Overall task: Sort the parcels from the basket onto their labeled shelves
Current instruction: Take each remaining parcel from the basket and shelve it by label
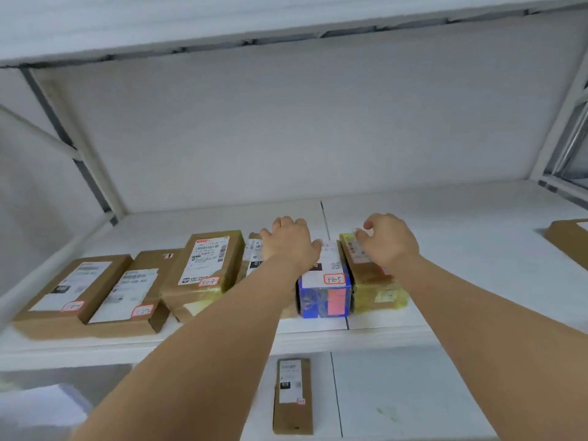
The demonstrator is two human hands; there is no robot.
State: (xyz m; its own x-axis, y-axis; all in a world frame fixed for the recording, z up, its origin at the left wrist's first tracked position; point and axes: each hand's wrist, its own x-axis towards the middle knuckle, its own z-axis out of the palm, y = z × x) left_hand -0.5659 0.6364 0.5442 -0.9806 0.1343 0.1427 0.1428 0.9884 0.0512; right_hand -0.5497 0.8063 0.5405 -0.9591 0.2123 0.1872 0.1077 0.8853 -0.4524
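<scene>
Forearms reached up from the lower shelf [381,393], where one slim parcel [292,396] lay, to the middle shelf [445,313]. There a blue box [324,294] marked 3-2-5 stood between brown parcels [203,265], its long axis running away from the viewer. The left hand [288,241] pressed flat on its far top, fingers relaxed, while the right hand [386,238] hovered just beside it over a yellow-taped parcel [375,281], fingers loosely curled, holding nothing.

We see a row of brown parcels [203,265] lying flat on the white shelf [461,249], labels up. A blue box [324,296] marked 3-2-5 sits right of them, touching a yellow-taped parcel [372,281]. A narrow parcel [292,396] lies on the lower shelf [397,393].
</scene>
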